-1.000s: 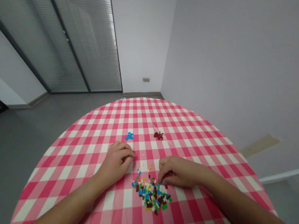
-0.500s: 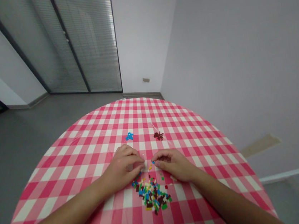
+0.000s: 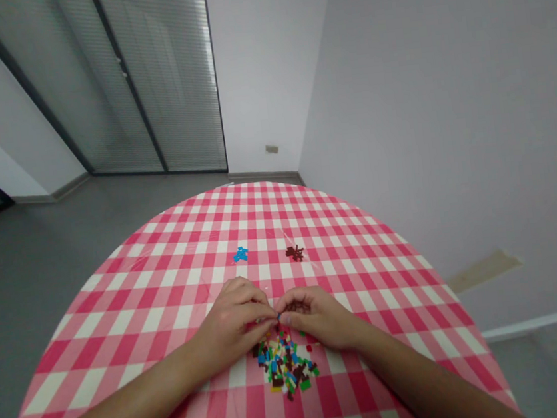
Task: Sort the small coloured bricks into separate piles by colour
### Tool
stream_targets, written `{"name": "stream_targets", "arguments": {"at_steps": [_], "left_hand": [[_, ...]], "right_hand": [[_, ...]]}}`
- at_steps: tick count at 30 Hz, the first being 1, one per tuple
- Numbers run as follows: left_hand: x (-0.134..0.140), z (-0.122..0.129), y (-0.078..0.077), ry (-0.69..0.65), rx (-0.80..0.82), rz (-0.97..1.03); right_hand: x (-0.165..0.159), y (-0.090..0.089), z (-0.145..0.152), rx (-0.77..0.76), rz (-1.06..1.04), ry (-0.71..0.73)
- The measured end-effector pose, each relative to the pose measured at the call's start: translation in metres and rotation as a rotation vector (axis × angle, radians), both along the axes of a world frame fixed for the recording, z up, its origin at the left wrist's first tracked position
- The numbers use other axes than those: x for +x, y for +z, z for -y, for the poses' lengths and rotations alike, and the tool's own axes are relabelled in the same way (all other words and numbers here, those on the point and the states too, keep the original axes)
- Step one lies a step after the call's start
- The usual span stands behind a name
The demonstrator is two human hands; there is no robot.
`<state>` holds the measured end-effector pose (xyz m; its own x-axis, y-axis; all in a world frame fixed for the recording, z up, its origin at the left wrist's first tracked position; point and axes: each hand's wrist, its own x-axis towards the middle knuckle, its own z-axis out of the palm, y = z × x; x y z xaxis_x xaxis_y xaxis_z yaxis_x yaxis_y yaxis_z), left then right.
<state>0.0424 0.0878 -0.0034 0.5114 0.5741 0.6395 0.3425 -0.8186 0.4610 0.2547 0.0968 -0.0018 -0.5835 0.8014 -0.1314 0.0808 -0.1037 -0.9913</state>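
Over the far end of a mixed pile of small toy building bricks (image 3: 289, 365), my two hands meet at the fingertips. My right hand (image 3: 318, 315) pinches a small blue brick (image 3: 279, 315) between thumb and forefinger. Thumb and fingers of my left hand (image 3: 243, 315) are pressed together right against that brick. Whether the left fingertips hold it or another tiny piece, I cannot make out. The pile has blue, green, brown, white, yellow and red pieces, and part of it lies hidden under my fingers.
Beyond my hands lie a small group of blue bricks (image 3: 240, 253) and a group of dark brown bricks (image 3: 294, 253). A red-and-white checked cloth (image 3: 172, 248) covers the round table. Behind it stand a glass partition with blinds (image 3: 173, 80) and a pale wall (image 3: 424, 118).
My hands have closed the gap between them and come slightly nearer to me. The blue brick in my right hand has moved left, to my left fingertips.
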Motion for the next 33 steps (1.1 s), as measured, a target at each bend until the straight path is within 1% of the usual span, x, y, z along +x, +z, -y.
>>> {"name": "stream_targets", "arguments": {"at_steps": [8,14,17,24,33], "left_hand": [[0.0004,0.0005,-0.001,-0.009,0.004,0.01],[0.0017,0.0026,0.0038,-0.013,-0.003,-0.015],[0.0024,0.0033,0.0054,-0.019,0.013,-0.011],[0.0026,0.0032,0.0037,-0.056,0.039,-0.014],[0.0037,0.0043,0.0069,-0.039,0.044,-0.029]], "right_hand": [[0.0,-0.0026,0.0005,-0.049,0.004,-0.014],[0.0001,-0.0035,-0.0006,-0.072,0.034,0.004],[0.0009,-0.004,-0.0014,-0.061,0.04,0.012],[0.0037,-0.0086,-0.0024,-0.046,0.03,0.037],[0.0062,-0.0093,-0.0029,0.022,0.019,0.059]]}}
